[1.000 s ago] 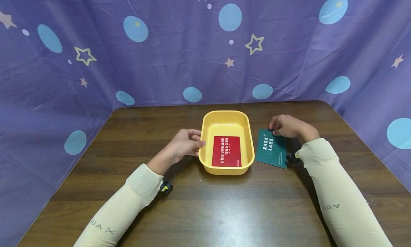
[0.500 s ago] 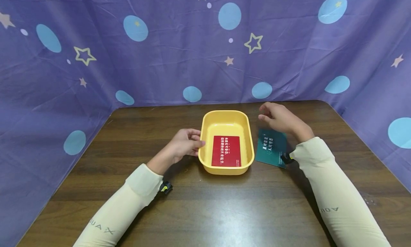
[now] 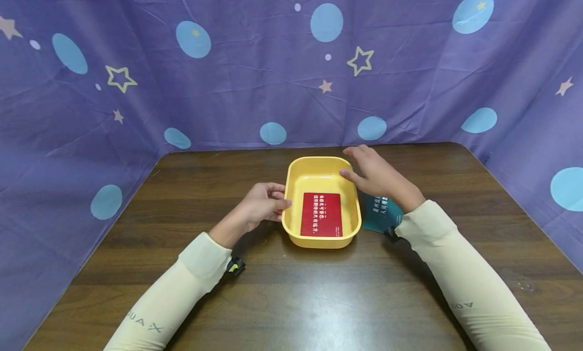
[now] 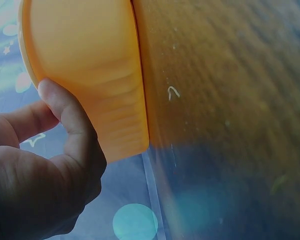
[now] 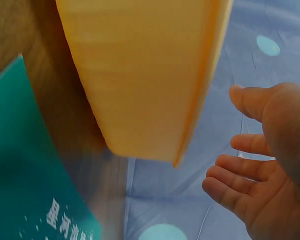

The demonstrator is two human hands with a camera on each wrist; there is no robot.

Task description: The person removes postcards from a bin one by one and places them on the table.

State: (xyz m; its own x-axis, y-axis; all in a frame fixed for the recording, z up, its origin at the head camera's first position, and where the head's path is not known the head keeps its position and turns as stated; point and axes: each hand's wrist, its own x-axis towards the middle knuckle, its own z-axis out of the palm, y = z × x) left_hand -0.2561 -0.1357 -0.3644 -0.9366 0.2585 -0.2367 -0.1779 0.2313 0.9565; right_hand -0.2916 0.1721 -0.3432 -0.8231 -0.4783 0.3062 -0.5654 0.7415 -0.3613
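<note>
A yellow plastic tray stands upright on the table, with a red card with white writing lying inside it. At its left side my left hand pinches the rim; the left wrist view shows the fingertips at the tray's edge. My right hand hovers at the tray's far right corner, thumb and fingers spread apart and holding nothing. In the right wrist view that hand is apart from the tray wall. Partly hidden under the right hand and wrist, a green card lies flat beside the tray.
The brown wooden table runs back to a purple curtain with blue ovals and stars. Dark wrist cameras sit under both cream sleeves. A small pale scrap lies on the table near the tray.
My right hand has let go of the green card, risen, and moved left to the tray's far right corner, its fingers spreading. The left hand and tray have stayed put.
</note>
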